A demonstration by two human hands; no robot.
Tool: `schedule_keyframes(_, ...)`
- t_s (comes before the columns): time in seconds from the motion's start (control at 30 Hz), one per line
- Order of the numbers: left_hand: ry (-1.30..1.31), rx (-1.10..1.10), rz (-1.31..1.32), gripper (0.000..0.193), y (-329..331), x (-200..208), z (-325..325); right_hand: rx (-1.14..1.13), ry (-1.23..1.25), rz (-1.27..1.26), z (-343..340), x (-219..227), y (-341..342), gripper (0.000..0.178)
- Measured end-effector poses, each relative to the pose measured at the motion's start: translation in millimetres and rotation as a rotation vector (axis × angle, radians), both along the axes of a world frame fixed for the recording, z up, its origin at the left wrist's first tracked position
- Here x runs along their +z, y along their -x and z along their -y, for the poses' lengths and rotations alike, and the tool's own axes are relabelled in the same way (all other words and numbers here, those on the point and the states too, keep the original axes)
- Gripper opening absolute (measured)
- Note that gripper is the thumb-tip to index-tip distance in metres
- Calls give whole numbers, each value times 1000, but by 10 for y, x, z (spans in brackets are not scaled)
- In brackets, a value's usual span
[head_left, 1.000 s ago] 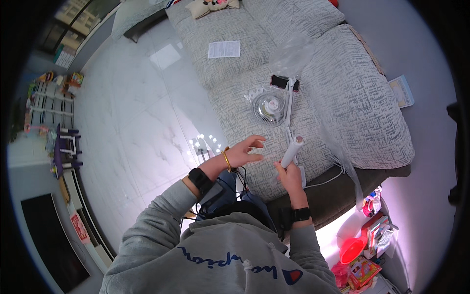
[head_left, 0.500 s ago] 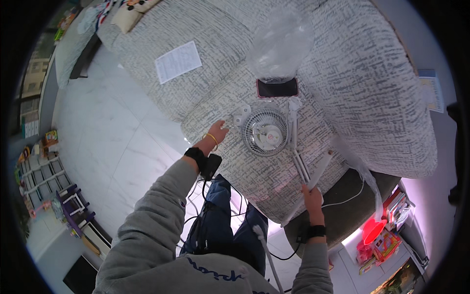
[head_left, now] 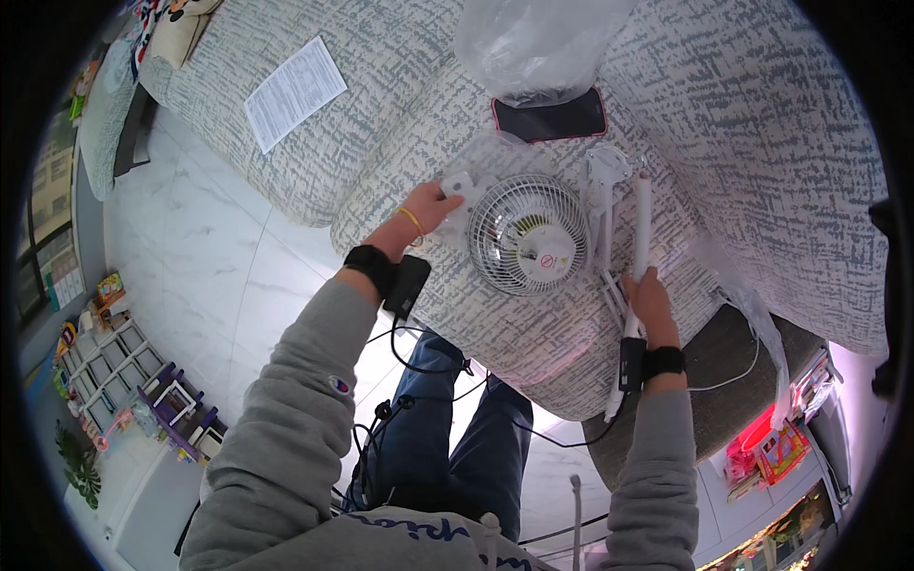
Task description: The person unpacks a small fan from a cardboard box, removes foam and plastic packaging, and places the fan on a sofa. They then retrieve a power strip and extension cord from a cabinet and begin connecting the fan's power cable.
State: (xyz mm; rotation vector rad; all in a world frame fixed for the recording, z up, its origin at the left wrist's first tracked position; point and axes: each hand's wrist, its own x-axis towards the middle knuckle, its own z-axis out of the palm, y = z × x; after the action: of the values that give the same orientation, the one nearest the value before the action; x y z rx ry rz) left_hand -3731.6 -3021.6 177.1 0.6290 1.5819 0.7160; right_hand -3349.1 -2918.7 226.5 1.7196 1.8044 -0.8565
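Left hand at the left edge of a round white fan, fingers closed on a small white part beside the grille; the fan lies face up on a grey patterned sofa; right hand curled around the lower end of a white tube, just right of the fan; behind the fan, a dark phone under a clear plastic bag; a printed sheet lies well apart, to the left.
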Motion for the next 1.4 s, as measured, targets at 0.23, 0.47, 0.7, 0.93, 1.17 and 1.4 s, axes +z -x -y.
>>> schedule_keyframes(0.23, 3, 521, 102, 23, 664, 386, 505, 111, -39, 121, -322, -41, 324, 48)
schedule_keyframes(0.47, -70, 750, 416, 19, 629, 685, 816, 113, -440, -270, -31, 171, 104, 39)
schedule_keyframes(0.7, -134, 713, 633, 20, 423, 1029, 861, -311, 377, -619, 626, 998, 791, 26)
schedule_keyframes(0.93, -142, 657, 868, 20, 154, 1245, 840, -631, 510, -1154, 937, 1161, 2292, 29)
schedule_keyframes(1.17, -194, 714, 855, 29, 151, 1386, 814, -440, 526, -915, 855, 1095, 2125, 21)
schedule_keyframes(1.4, -60, 350, 600, 19, 209, 1580, 765, -364, 583, -888, 956, 1203, 1262, 21)
